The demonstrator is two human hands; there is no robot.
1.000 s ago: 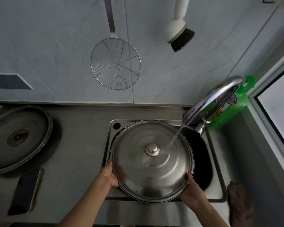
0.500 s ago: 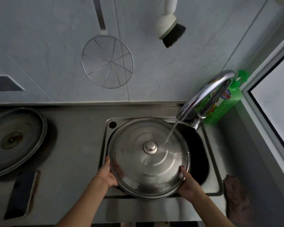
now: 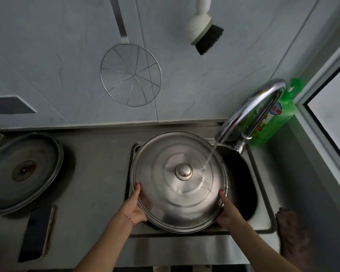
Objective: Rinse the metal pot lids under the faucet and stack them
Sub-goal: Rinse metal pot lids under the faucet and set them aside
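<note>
On the counter at 9 o'clock lies a second lid (image 3: 23, 171), well apart from the sink (image 3: 263, 195); the left hand (image 3: 133, 208) grasps the rim of the large metal lid (image 3: 177, 183) at about 8 o'clock, thumb on the upper face. The lid is held knob-up (image 3: 184, 171) over the basin, and the stream from the faucet (image 3: 251, 110) lands just right of the knob, at 3 o'clock. The right hand (image 3: 227, 210) clasps the rim at 4 o'clock; the lid is probably rigid, light and slippery when wet, so opposed rim holds, or the knob, seem the safest purchase.
</note>
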